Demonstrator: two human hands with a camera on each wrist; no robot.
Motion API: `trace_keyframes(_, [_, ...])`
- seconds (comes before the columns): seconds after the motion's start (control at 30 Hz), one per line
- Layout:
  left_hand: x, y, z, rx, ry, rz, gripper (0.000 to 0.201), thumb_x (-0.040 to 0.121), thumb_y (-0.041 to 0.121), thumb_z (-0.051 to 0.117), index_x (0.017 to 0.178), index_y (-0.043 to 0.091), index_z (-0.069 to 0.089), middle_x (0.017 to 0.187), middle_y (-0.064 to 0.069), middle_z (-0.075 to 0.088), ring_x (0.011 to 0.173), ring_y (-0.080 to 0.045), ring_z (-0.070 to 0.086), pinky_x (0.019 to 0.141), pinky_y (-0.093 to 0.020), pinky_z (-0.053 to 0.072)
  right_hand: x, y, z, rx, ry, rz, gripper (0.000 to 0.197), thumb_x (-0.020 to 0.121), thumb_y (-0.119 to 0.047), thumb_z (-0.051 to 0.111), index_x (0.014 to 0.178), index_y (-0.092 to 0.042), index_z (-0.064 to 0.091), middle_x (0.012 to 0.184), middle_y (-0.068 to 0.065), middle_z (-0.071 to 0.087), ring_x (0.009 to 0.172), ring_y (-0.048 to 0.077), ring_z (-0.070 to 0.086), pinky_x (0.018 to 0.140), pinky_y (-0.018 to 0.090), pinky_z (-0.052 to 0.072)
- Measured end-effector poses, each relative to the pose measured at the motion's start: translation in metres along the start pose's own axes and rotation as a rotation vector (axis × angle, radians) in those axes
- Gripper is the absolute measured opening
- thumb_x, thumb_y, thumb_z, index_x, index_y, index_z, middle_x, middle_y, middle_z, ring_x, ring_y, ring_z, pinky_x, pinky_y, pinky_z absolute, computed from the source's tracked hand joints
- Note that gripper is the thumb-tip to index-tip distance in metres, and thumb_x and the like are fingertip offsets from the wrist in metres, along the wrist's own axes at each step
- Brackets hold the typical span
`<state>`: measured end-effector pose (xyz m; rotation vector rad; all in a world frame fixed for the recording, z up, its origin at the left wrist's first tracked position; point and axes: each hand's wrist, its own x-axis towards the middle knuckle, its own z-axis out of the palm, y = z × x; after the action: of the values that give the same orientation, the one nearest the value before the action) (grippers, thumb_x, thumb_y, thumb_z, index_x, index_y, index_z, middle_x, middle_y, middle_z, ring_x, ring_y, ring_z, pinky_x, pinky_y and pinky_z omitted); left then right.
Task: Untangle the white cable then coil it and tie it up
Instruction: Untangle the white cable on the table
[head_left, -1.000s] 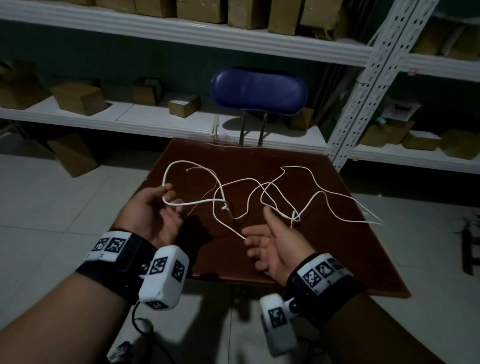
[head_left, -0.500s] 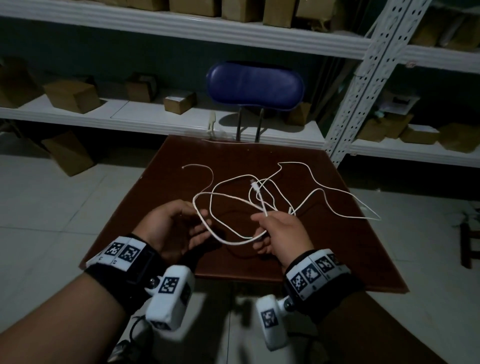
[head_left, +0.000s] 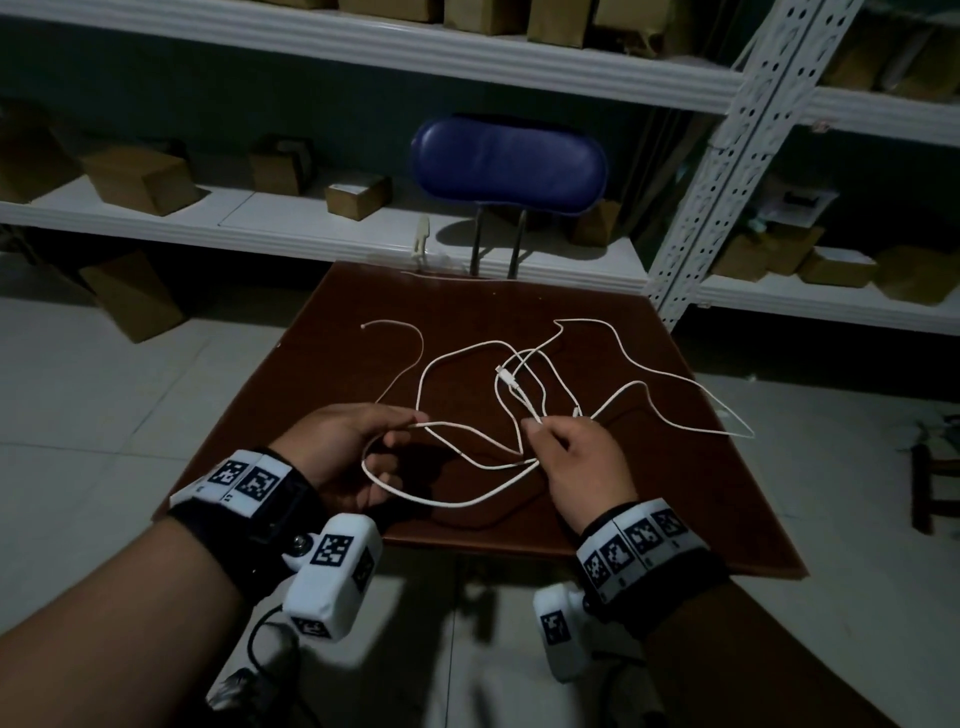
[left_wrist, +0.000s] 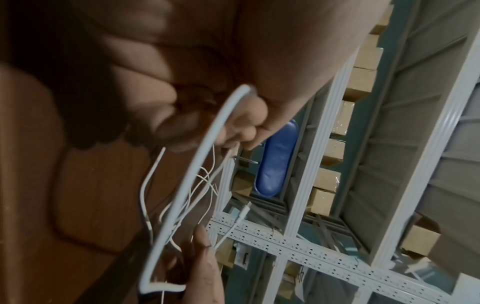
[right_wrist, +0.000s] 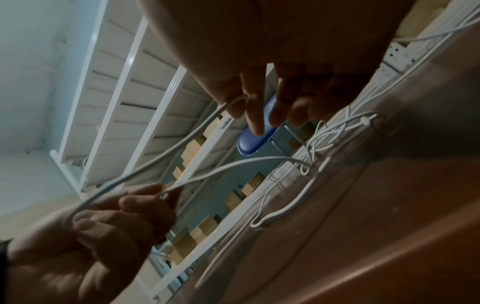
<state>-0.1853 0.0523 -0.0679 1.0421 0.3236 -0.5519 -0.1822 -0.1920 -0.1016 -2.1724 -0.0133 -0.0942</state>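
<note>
A thin white cable (head_left: 623, 358) lies in loose crossing loops on the dark brown table (head_left: 467, 301). My left hand (head_left: 343, 452) pinches a strand of the cable (left_wrist: 207, 144) between thumb and fingers near the table's front left. My right hand (head_left: 576, 457) pinches the cable (right_wrist: 182, 144) at the front middle, and a connector end (head_left: 503, 372) sticks up beyond its fingertips. A long loop sags between the two hands above the front edge. Another cable end (head_left: 363, 327) lies at the far left of the table. Loops trail off to the right.
A blue-backed chair (head_left: 509, 166) stands behind the table. White metal shelving (head_left: 363, 47) with several cardboard boxes (head_left: 140, 179) runs along the back wall, and a perforated upright (head_left: 727, 171) rises at the right. Pale tiled floor (head_left: 104, 389) surrounds the table.
Both hands went from open, palm-up positions to pinching the cable and moved toward each other. The cable was gathered from a wide spread into a loop hanging between the hands.
</note>
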Motion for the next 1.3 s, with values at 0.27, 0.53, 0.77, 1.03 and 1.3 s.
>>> trace_keyframes(0.27, [-0.001, 0.002, -0.002, -0.017, -0.067, 0.029, 0.045, 0.083, 0.011, 0.055, 0.125, -0.004, 0.058, 0.059, 0.001, 0.037, 0.035, -0.008, 0.029, 0.040, -0.022, 0.034, -0.006, -0.004, 0.002, -0.014, -0.203, -0.065, 0.025, 0.100, -0.037, 0.054, 0.103, -0.025, 0.076, 0.094, -0.002, 0.076, 0.091, 0.015, 0.070, 0.088, 0.041, 0.056])
trace_keyframes(0.53, [0.004, 0.001, -0.002, 0.033, 0.021, 0.114, 0.027, 0.086, 0.012, 0.059, 0.110, 0.001, 0.064, 0.062, -0.003, 0.043, 0.042, -0.013, 0.037, 0.045, -0.024, 0.038, -0.008, -0.008, 0.005, 0.036, -0.318, -0.054, 0.026, 0.101, -0.036, 0.055, 0.111, -0.024, 0.075, 0.100, -0.014, 0.074, 0.098, -0.001, 0.066, 0.095, 0.029, 0.051])
trace_keyframes(0.77, [0.003, -0.007, 0.004, 0.460, 0.251, 0.305, 0.012, 0.093, 0.017, 0.065, 0.103, 0.014, 0.070, 0.081, -0.005, 0.068, 0.059, -0.016, 0.063, 0.054, -0.027, 0.051, -0.009, -0.012, 0.004, 0.018, -0.326, -0.058, 0.025, 0.103, -0.032, 0.051, 0.101, -0.028, 0.076, 0.101, -0.017, 0.070, 0.101, -0.002, 0.063, 0.096, 0.026, 0.047])
trace_keyframes(1.03, [0.003, -0.016, 0.007, 0.822, 0.129, 0.431, 0.014, 0.081, 0.023, 0.078, 0.095, 0.025, 0.077, 0.088, 0.000, 0.077, 0.081, -0.012, 0.073, 0.076, -0.027, 0.055, -0.009, -0.008, 0.012, 0.020, -0.291, -0.101, 0.026, 0.101, -0.033, 0.054, 0.084, -0.035, 0.073, 0.092, 0.000, 0.075, 0.090, 0.017, 0.068, 0.090, 0.042, 0.052])
trace_keyframes(1.3, [0.007, -0.015, 0.008, 0.739, 0.295, 0.449, 0.009, 0.092, 0.024, 0.068, 0.087, 0.017, 0.068, 0.060, -0.008, 0.063, 0.050, -0.021, 0.057, 0.054, -0.030, 0.048, -0.008, -0.007, 0.003, -0.035, -0.322, -0.066, 0.034, 0.092, -0.045, 0.066, 0.074, -0.016, 0.068, 0.061, -0.008, 0.057, 0.058, 0.005, 0.053, 0.064, 0.031, 0.045])
